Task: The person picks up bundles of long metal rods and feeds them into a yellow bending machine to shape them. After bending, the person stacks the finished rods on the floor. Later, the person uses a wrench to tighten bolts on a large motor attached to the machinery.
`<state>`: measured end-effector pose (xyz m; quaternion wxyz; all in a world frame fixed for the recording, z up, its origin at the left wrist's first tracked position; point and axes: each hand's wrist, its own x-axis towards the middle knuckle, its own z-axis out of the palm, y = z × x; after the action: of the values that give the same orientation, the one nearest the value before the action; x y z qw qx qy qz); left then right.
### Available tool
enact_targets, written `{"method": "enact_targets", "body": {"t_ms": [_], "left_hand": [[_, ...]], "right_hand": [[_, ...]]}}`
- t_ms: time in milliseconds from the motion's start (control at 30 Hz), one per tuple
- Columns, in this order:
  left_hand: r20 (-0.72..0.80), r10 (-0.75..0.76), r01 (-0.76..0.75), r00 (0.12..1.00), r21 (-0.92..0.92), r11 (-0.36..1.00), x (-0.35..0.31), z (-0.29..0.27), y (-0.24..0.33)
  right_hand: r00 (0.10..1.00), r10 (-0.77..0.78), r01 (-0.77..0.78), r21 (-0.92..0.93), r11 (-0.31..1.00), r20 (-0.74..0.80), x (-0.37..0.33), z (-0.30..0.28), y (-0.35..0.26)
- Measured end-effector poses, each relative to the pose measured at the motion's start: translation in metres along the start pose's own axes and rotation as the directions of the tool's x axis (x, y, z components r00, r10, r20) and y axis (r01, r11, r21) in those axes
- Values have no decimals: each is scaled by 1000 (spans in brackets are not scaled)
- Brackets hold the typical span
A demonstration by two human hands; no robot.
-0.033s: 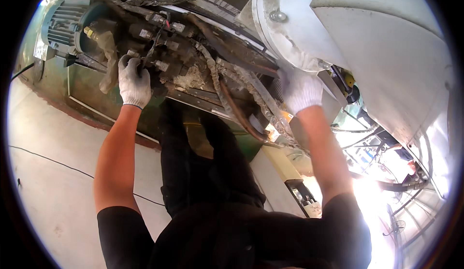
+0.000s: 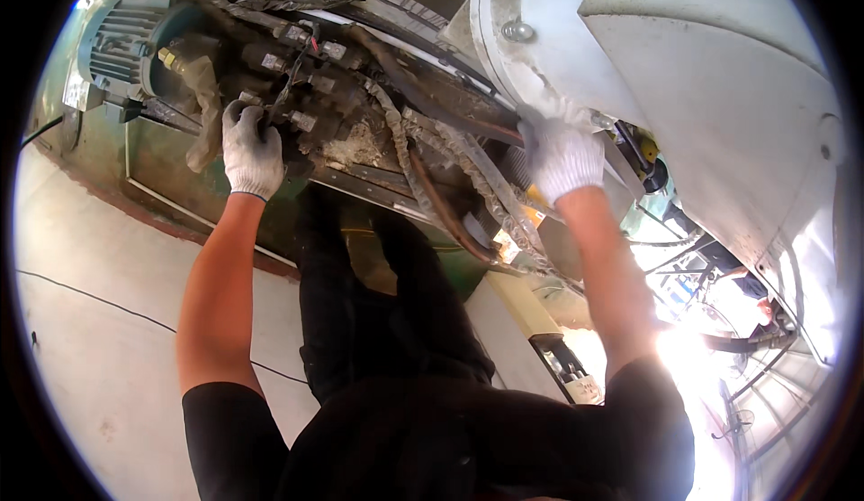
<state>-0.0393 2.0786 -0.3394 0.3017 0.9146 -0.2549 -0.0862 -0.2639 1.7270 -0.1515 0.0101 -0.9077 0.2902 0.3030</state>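
- My left hand [image 2: 252,152], in a pale glove with grey fingers, is at the lower edge of the valve cluster [image 2: 321,83], fingers curled; I cannot tell whether they are closed on a part.
- My right hand [image 2: 567,154], gloved alike, is well apart from the left, by the lower rim of the white rounded housing [image 2: 517,69]; its fingertips are blurred, so I cannot tell whether it grips anything.
- The grimy valve cluster lies ahead of me, above and to the right of my left hand, with small silvery blocks and thin dark wires among its parts.
- Just left of that hand hangs a wrapped pipe [image 2: 205,96] with a yellow fitting at its upper end.
- Farther left is the finned blue-grey motor [image 2: 126,46].
- Between my hands, wrapped hoses [image 2: 396,127] and a brown hose [image 2: 434,199] slant down to the right.
- Beyond my right hand spreads the large white panel [image 2: 702,114].
- Beneath the machinery is the green base [image 2: 166,161]; my legs in dark trousers [image 2: 346,339] are in front of it.
- A thin black cable [image 2: 99,301] crosses the pale floor [image 2: 99,366] to my left.
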Motion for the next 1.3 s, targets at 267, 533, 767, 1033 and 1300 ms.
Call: {"method": "enact_targets", "body": {"t_ms": [267, 533, 767, 1033, 1300], "left_hand": [[-25, -21, 19, 999, -54, 998, -3, 1, -6], [-31, -29, 27, 999, -58, 998, -3, -3, -6], [-41, -32, 30, 999, -54, 998, -4, -4, -7], [-52, -29, 24, 998, -80, 997, -2, -5, -5], [-33, -47, 44, 998, -90, 995, -2, -10, -4]], "right_hand": [[983, -164, 183, -307, 934, 85, 56, -53, -39], [979, -166, 199, -401, 894, 114, 78, -74, -80], [965, -166, 241, -443, 863, 200, 93, -92, -111], [965, -118, 216, -451, 866, 235, 99, -89, -124], [968, -102, 195, -429, 882, 230, 97, -96, -133]]}}
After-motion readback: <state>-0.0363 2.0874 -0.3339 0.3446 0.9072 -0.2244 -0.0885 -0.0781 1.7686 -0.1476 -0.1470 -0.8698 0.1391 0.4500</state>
